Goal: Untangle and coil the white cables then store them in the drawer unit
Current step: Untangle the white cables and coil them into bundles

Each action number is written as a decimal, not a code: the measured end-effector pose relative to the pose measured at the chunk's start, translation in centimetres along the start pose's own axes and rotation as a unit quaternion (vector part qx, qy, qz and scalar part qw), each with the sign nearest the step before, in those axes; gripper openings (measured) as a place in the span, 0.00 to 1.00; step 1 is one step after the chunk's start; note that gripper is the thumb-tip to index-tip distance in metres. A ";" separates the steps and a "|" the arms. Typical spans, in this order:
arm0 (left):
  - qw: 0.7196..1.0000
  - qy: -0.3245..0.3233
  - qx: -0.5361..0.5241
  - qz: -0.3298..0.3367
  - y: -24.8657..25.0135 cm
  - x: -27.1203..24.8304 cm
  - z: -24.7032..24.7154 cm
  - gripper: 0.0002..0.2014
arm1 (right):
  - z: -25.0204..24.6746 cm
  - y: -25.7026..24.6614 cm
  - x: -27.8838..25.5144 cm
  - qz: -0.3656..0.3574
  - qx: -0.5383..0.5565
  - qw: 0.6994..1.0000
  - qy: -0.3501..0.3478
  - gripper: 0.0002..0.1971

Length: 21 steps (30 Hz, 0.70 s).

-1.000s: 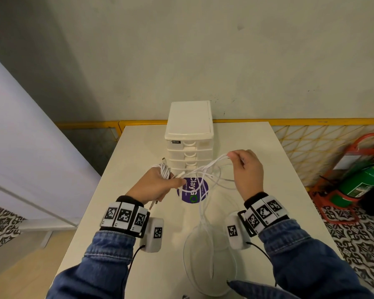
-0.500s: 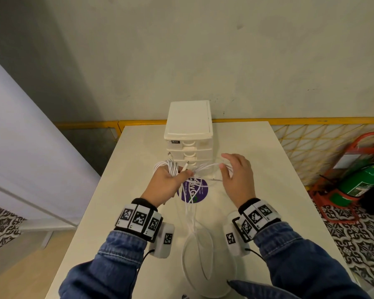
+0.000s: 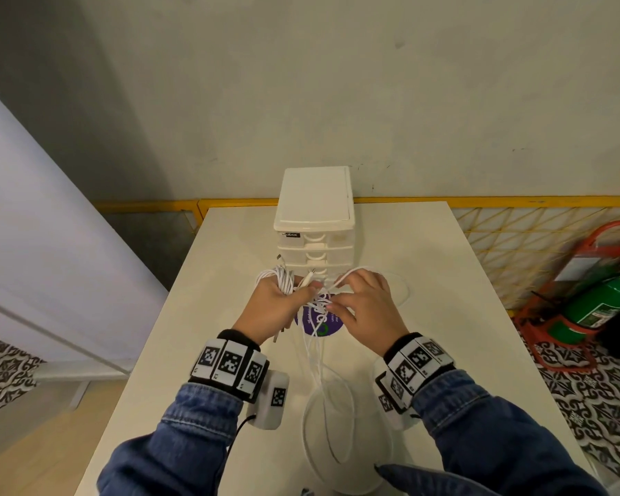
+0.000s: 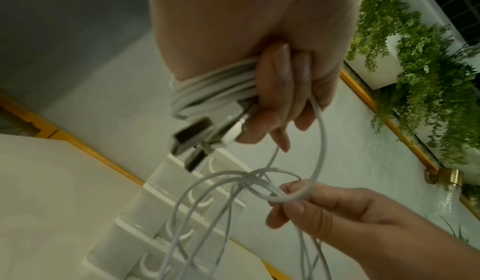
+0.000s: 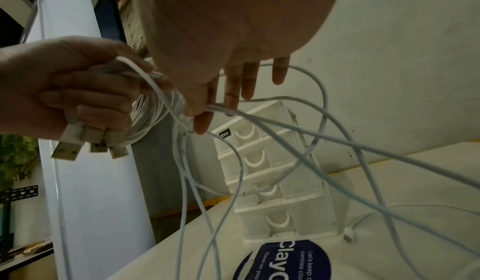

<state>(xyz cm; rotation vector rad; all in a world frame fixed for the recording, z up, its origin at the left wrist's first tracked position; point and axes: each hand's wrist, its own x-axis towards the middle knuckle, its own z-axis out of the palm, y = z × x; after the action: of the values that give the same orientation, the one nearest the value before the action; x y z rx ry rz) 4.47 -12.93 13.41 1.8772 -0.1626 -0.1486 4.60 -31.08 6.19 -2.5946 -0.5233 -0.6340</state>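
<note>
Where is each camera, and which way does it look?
Head: on the person's head, facing down at the table; both hands and sleeves show.
Left wrist: on the left wrist, looking along the left hand gripping coiled white cables.
Right wrist: on the right wrist, looking along the right hand.
Shared: all show both hands, the cables, and the drawer unit.

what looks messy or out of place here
The white cables are knotted between the left hand and right hand, loose loops trailing over the table. The drawer unit looks closed and undamaged.
</note>
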 end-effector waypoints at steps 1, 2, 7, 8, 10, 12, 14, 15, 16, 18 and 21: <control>1.000 0.008 0.002 -0.005 -0.2 0.1 0.0 0.07 | -0.1 0.0 0.0 0.015 0.015 1.000 0.008 0.18; 1.000 0.018 0.004 -0.013 -0.6 0.3 -0.1 0.06 | -0.4 0.1 0.1 0.037 0.034 0.998 0.023 0.18; 0.995 0.074 0.005 -0.074 -2.9 1.1 -0.4 0.14 | -2.5 0.9 0.8 0.109 0.153 0.967 0.171 0.14; 0.993 0.085 0.004 -0.088 -3.3 1.2 -0.4 0.16 | -2.9 0.9 0.9 0.126 0.182 0.955 0.196 0.14; 0.988 0.112 -0.001 -0.109 -3.9 1.1 -0.4 0.16 | -3.6 0.8 0.8 0.165 0.235 0.930 0.231 0.15; 0.980 0.150 -0.013 -0.129 -4.2 1.2 -0.7 0.16 | -4.1 1.1 0.6 0.207 0.254 0.910 0.254 0.14; 0.968 0.203 -0.035 -0.146 -4.2 1.4 -1.6 0.16 | -4.4 1.9 0.2 0.251 0.250 0.893 0.277 0.10; 0.961 0.229 -0.047 -0.147 -4.2 1.5 -2.2 0.17 | -4.5 2.5 -0.1 0.273 0.245 0.884 0.289 0.09; 0.955 0.252 -0.056 -0.143 -4.1 1.7 -2.8 0.17 | -4.5 3.2 -0.4 0.295 0.239 0.876 0.298 0.10; 0.945 0.291 -0.071 -0.134 -4.0 1.9 -4.0 0.16 | -4.3 4.7 -1.2 0.344 0.214 0.864 0.298 0.11; 0.937 0.311 -0.094 -0.128 -3.6 2.0 -4.8 0.15 | -3.2 6.8 -2.8 0.419 0.154 0.855 0.265 0.13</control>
<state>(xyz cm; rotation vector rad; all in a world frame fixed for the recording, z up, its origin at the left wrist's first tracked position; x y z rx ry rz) 7.44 -7.70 11.44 1.6620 0.5159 0.2500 4.22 -39.00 5.37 -1.9226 0.6143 -0.7983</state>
